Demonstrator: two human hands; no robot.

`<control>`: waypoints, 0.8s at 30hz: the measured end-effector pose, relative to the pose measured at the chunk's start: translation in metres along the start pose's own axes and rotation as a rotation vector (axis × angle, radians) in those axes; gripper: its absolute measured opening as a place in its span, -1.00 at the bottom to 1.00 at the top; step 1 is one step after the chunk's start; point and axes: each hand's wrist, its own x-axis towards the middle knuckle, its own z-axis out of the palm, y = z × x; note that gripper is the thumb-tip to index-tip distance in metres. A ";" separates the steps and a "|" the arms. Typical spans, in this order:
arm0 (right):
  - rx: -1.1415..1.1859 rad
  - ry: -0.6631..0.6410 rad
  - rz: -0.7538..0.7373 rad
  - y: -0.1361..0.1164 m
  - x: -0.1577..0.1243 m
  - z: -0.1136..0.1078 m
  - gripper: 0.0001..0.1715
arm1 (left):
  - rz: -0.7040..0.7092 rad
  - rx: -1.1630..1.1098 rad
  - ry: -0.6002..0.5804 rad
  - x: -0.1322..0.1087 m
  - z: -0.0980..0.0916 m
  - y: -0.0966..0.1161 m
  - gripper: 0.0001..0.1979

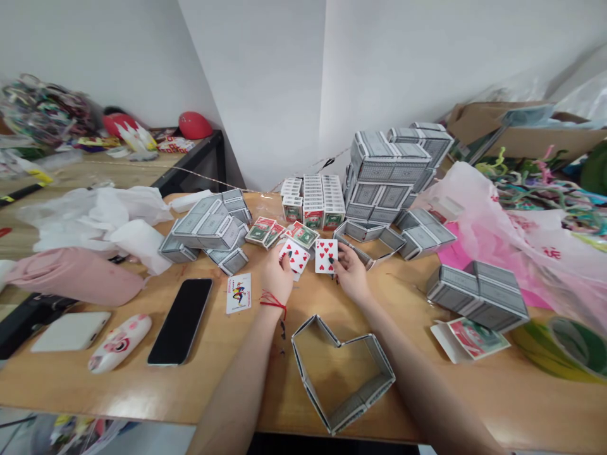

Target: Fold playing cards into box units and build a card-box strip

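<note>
My left hand is closed on a small stack of playing cards, its top card showing red hearts. Just to the right, my right hand pinches a single playing card, also with red hearts, by its right edge. The two lots of cards are held apart above the wooden table. Beyond them lie several red and green card boxes. A joker card lies face up left of my left wrist. Between my forearms stands a heart-shaped frame made of folded cards.
Grey card-built blocks are stacked at the back right and left. Upright card boxes stand behind. A black phone, a mouse and a pink pouch lie left. Green tape and pink plastic are right.
</note>
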 end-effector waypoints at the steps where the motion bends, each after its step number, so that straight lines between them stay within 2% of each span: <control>1: -0.005 0.001 0.002 0.000 0.000 0.000 -0.48 | -0.063 -0.094 0.009 0.001 -0.001 -0.001 -0.74; 4: -0.008 -0.024 0.015 -0.003 0.000 0.000 -0.57 | -0.242 -0.463 -0.053 0.004 0.000 -0.001 -0.72; 7: 0.016 -0.082 0.053 -0.006 0.000 -0.001 -0.61 | -0.370 -0.671 -0.221 0.003 0.004 0.001 -0.77; 9: 0.046 -0.107 0.075 -0.007 0.001 -0.003 -0.61 | -0.399 -0.676 -0.303 0.000 0.007 0.004 -0.82; 13: 0.096 -0.108 0.087 -0.010 0.001 -0.005 -0.61 | -0.354 -0.620 -0.392 -0.008 0.016 0.008 -0.87; 18: 0.131 -0.148 0.082 -0.013 0.002 -0.007 -0.62 | -0.300 -0.559 -0.378 -0.018 0.024 0.014 -0.87; 24: 0.126 -0.190 0.080 -0.010 0.002 -0.008 -0.62 | -0.240 -0.560 -0.375 -0.018 0.022 0.015 -0.83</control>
